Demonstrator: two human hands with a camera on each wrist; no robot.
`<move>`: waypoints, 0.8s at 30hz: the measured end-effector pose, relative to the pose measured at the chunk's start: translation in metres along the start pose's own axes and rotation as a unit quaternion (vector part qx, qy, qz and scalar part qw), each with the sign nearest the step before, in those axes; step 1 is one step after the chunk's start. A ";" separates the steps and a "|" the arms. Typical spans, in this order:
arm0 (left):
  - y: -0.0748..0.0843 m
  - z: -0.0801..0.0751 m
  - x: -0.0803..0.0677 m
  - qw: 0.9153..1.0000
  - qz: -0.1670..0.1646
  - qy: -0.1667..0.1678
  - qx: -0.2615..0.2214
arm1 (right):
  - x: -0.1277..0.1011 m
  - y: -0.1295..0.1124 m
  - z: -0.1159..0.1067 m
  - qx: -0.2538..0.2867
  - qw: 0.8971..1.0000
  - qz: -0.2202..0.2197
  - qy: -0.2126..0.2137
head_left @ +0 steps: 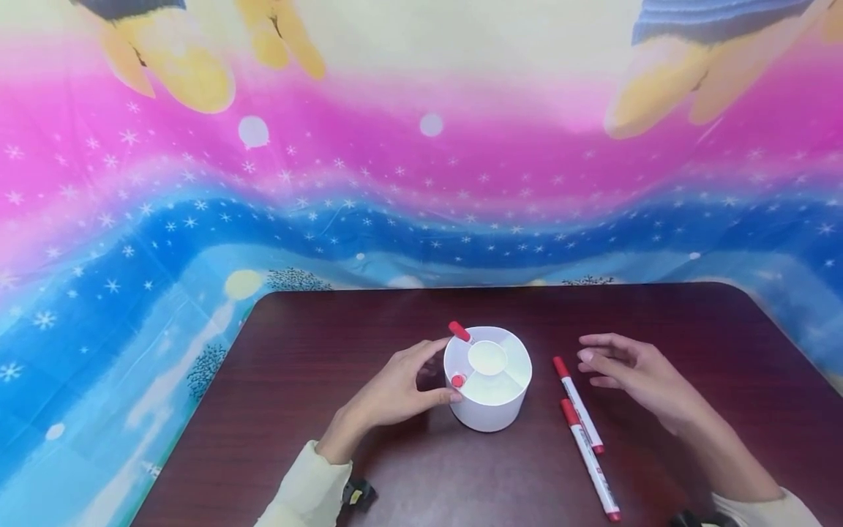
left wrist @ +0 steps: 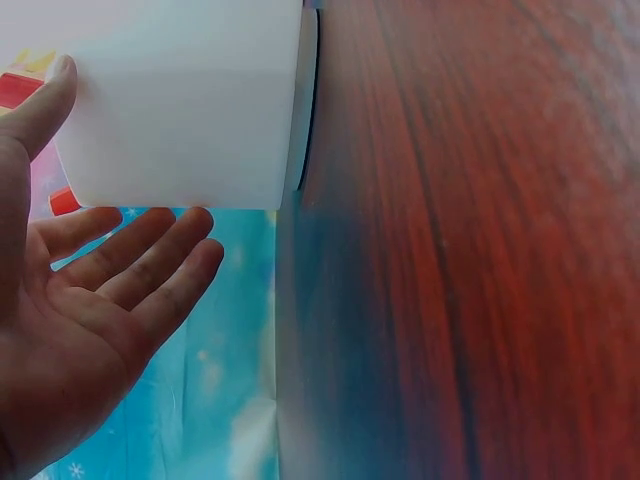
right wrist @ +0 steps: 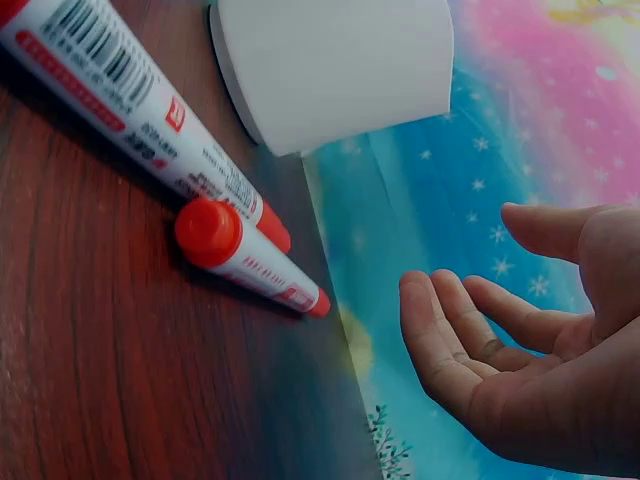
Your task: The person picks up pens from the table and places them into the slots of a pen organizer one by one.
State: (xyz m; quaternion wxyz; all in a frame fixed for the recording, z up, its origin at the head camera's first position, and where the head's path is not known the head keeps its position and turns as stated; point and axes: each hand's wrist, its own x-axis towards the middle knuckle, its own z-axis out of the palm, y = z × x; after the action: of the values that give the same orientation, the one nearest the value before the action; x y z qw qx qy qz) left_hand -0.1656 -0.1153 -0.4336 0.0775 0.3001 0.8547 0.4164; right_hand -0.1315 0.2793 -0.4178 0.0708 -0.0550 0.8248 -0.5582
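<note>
A round white pen organizer (head_left: pixel 489 417) stands upright on the table, divided into compartments around a central cup. My left hand (head_left: pixel 398 384) holds its left side, thumb at the front and fingers toward the back; the left wrist view shows the fingertips (left wrist: pixel 195 222) against its wall. One red-capped marker (head_left: pixel 459 331) leans out over the rear left rim. A second red end (head_left: pixel 458 380) shows in the left compartment. Two red-and-white markers, a farther one (head_left: pixel 581 406) and a nearer one (head_left: pixel 593 465), lie to the right. Beside them, my right hand (head_left: pixel 635 369) hovers with relaxed fingers, holding nothing.
The dark wooden table (head_left: pixel 316 344) has rounded far corners. A cloth (head_left: pixel 395 168) printed with snowflakes hangs behind and beside it. Black straps (head_left: pixel 358 495) sit near the wrists.
</note>
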 end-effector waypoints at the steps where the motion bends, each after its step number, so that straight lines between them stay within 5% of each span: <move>1: 0.000 0.000 0.000 1.000 0.000 0.001 0.003 | 0.001 0.001 -0.001 0.002 1.000 0.003 -0.003; 16: 0.000 0.001 -0.002 1.000 0.005 -0.001 0.004 | 0.006 0.019 -0.005 0.000 0.997 0.063 -0.053; 24: -0.001 0.001 -0.001 1.000 0.007 0.002 0.009 | 0.010 0.022 -0.006 -0.001 0.996 0.060 -0.066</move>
State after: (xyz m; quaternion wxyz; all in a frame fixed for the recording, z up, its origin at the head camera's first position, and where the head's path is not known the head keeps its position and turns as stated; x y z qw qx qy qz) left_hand -0.1650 -0.1158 -0.4349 0.0700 0.3057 0.8565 0.4099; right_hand -0.1428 0.2910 -0.4362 0.1582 -0.0417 0.8208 -0.5472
